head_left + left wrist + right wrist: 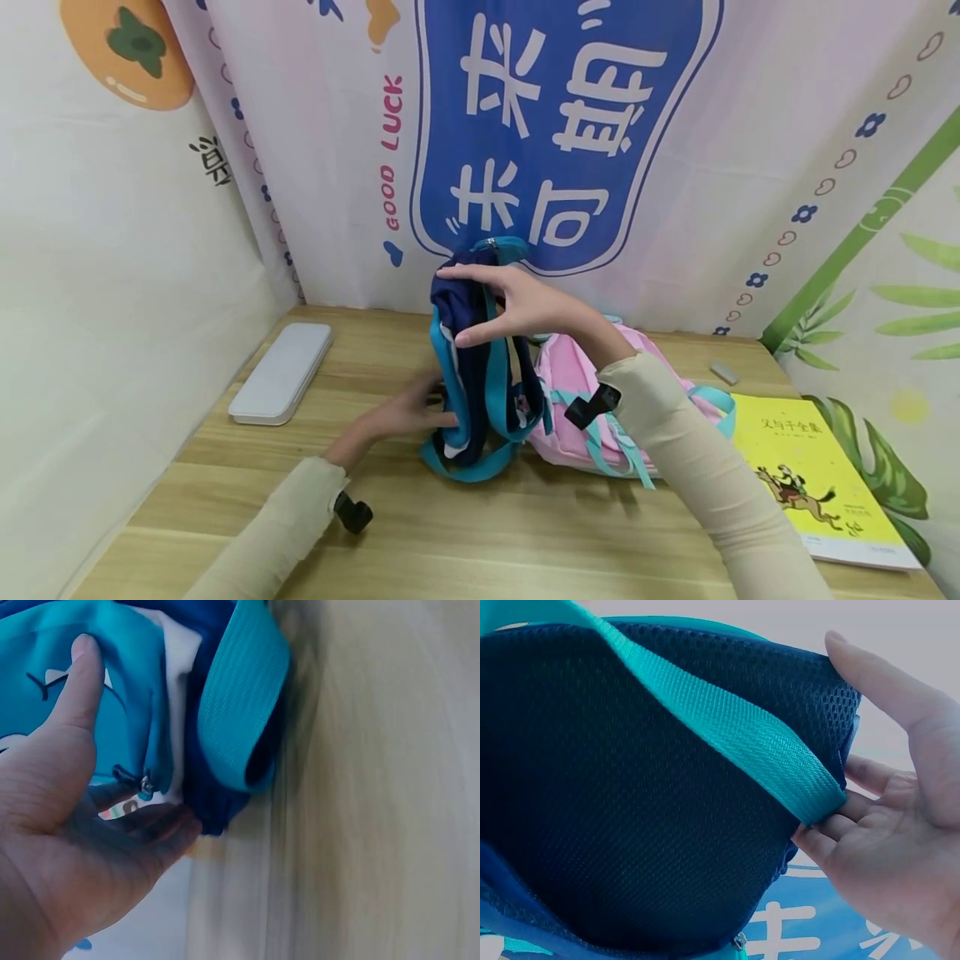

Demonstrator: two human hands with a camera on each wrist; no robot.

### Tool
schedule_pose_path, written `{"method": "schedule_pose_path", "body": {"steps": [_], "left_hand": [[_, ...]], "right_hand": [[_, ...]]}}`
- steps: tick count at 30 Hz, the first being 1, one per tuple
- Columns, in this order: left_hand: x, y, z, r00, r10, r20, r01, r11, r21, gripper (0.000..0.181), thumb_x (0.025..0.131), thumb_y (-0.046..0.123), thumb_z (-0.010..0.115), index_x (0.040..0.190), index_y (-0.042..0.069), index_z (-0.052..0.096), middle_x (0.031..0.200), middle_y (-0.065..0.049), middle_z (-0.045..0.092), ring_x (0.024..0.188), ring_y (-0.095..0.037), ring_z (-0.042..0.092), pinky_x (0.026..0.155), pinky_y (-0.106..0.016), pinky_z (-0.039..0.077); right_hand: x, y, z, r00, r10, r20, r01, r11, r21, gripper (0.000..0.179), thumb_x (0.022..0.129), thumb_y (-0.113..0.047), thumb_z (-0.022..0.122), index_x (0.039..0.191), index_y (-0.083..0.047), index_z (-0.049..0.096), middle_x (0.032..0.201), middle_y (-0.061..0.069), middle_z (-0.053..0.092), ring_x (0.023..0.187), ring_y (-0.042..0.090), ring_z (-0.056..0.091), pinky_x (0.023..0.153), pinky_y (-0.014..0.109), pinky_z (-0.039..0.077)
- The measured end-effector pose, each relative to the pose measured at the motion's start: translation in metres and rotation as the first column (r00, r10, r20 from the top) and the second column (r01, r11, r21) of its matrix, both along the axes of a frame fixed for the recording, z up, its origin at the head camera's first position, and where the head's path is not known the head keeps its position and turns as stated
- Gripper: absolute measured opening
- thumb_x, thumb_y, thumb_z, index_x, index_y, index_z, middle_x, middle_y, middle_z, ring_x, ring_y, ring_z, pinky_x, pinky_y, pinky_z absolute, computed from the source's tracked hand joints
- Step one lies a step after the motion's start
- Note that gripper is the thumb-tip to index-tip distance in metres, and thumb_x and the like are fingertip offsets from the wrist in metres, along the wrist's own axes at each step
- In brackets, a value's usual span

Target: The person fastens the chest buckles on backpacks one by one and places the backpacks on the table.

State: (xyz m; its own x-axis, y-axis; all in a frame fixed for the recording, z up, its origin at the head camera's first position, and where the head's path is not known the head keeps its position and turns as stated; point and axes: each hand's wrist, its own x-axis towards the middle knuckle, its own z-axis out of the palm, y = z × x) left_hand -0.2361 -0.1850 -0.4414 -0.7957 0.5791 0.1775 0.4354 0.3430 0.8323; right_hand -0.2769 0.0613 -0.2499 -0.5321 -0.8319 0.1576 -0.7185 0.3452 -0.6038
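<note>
A small blue backpack (pixel 471 367) with a teal front and teal straps stands nearly upright on the wooden table, its side turned toward the head camera. My right hand (pixel 528 304) spans its upper part, thumb and fingers on opposite sides. In the right wrist view, those fingers touch the side by a teal strap (pixel 727 735), beside the dark mesh back (pixel 630 802). Low on the bag, my left hand (pixel 405 411) holds the front portion. The left wrist view shows its thumb (pixel 79 690) across the teal front and its fingers at the side, near a zipper pull (pixel 146 784).
Right behind the blue bag lies a pink backpack (pixel 566 367) with turquoise straps. A yellow book (pixel 795 450) and a small grey block (pixel 724 372) are farther right. On the left is a white pencil case (pixel 283 375). Printed cloth (pixel 330 208) hangs along the table's back edge.
</note>
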Motion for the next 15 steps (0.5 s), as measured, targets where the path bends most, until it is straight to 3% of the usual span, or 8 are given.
{"method": "schedule_pose_path", "body": {"steps": [5,7,11,15], "left_hand": [[-0.002,-0.018,0.002,0.999,-0.010,0.050,0.010,1.000,0.014,0.064,0.098,0.013,0.068,0.150,-0.005,0.037,0.148,-0.028,0.048,0.134,-0.047,0.050,0.110,-0.062,0.044],[-0.004,-0.025,0.007,0.999,0.016,0.043,-0.018,0.999,0.033,0.060,0.100,0.009,0.065,0.150,-0.007,0.037,0.147,-0.030,0.049,0.134,-0.049,0.050,0.109,-0.061,0.044],[-0.005,-0.032,0.035,0.985,0.172,0.007,-0.172,0.980,0.098,0.056,0.104,0.006,0.055,0.153,-0.007,0.033,0.148,-0.032,0.047,0.135,-0.050,0.048,0.110,-0.057,0.045],[-0.001,-0.035,0.075,0.947,0.315,-0.067,-0.294,0.931,0.218,0.050,0.108,0.012,0.049,0.155,0.002,0.037,0.153,-0.024,0.046,0.139,-0.041,0.048,0.112,-0.035,0.046]], "right_hand": [[0.001,-0.009,0.002,1.000,-0.027,-0.016,0.028,0.998,0.051,0.081,0.085,-0.044,0.079,0.156,-0.035,0.039,0.157,0.001,0.044,0.130,0.023,0.050,0.105,0.046,0.049],[0.002,-0.013,0.002,1.000,-0.020,-0.009,0.021,0.998,0.055,0.082,0.085,-0.044,0.078,0.157,-0.035,0.038,0.160,0.001,0.041,0.135,0.024,0.048,0.109,0.050,0.047],[0.002,-0.019,-0.001,1.000,0.002,0.023,-0.002,0.999,0.033,0.083,0.086,-0.041,0.079,0.157,-0.034,0.037,0.163,0.000,0.037,0.139,0.025,0.045,0.111,0.051,0.045],[0.001,-0.024,-0.005,0.999,0.025,0.037,-0.025,1.000,-0.001,0.085,0.086,-0.037,0.080,0.158,-0.033,0.036,0.163,0.000,0.036,0.140,0.025,0.043,0.112,0.051,0.044]]}}
